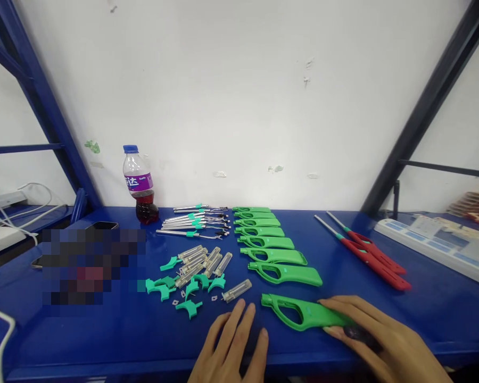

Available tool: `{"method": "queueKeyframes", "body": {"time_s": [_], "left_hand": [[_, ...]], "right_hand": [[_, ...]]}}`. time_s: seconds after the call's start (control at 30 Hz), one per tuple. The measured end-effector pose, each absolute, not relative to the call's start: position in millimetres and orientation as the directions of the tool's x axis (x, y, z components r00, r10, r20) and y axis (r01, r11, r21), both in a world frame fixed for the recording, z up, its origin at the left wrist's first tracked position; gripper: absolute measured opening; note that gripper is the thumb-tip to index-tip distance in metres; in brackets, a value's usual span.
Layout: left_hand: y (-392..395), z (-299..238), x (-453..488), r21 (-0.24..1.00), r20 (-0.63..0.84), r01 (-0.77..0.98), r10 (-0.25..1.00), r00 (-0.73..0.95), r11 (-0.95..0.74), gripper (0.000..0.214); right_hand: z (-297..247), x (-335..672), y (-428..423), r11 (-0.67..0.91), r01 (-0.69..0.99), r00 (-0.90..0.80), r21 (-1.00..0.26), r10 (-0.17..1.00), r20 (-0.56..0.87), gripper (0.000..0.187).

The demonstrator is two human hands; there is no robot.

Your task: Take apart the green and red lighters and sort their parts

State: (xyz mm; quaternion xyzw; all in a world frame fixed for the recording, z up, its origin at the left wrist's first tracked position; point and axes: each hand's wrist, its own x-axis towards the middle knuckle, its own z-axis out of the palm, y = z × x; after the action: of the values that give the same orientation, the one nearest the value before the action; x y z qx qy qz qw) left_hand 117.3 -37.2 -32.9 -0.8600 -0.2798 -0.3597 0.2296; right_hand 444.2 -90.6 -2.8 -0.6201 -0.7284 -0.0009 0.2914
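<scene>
My right hand (383, 335) grips the handle end of a green lighter casing (309, 313) near the table's front edge. A dark, glossy object (361, 338) shows under that hand's fingers; its kind is hidden. With fingers spread, my left hand (235, 346) rests on the table and holds nothing. Just beyond its fingertips lies a clear lighter fuel tank (237, 291). Several more clear tanks (199, 263) are heaped farther back. Teal triggers (189, 307) and tiny metal plates (214, 298) are scattered to the left. Behind the held casing, more green casings (285, 273) form a column.
Metal lighter tubes with wires (187, 221) lie at the back. Two red lighters (377, 260) rest on the right, near a white power strip (435, 252). A drink bottle (139, 183) and a phone (104, 226) are at the left. Blue frame posts (40, 101) flank the table.
</scene>
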Motion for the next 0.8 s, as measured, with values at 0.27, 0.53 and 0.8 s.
{"method": "queueKeyframes", "body": {"time_s": [0.27, 0.53, 0.8], "left_hand": [[-17.2, -15.2, 103.8, -0.367, 0.61, 0.623, 0.327, 0.722, -0.691, 0.047], [-13.9, -16.0, 96.6, -0.359, 0.624, 0.664, 0.361, 0.693, -0.655, 0.044], [-15.5, -14.0, 97.1, -0.331, 0.63, 0.668, 0.371, 0.682, -0.666, 0.043]], "right_hand": [[8.0, 434.4, -74.2, 0.215, 0.911, -0.061, -0.351, 0.914, 0.401, 0.036], [9.6, 430.4, -56.1, 0.2, 0.948, -0.059, -0.248, 0.874, 0.482, 0.041], [12.8, 501.2, -53.0, -0.037, 0.985, 0.139, -0.171, 0.755, 0.64, 0.063]]}}
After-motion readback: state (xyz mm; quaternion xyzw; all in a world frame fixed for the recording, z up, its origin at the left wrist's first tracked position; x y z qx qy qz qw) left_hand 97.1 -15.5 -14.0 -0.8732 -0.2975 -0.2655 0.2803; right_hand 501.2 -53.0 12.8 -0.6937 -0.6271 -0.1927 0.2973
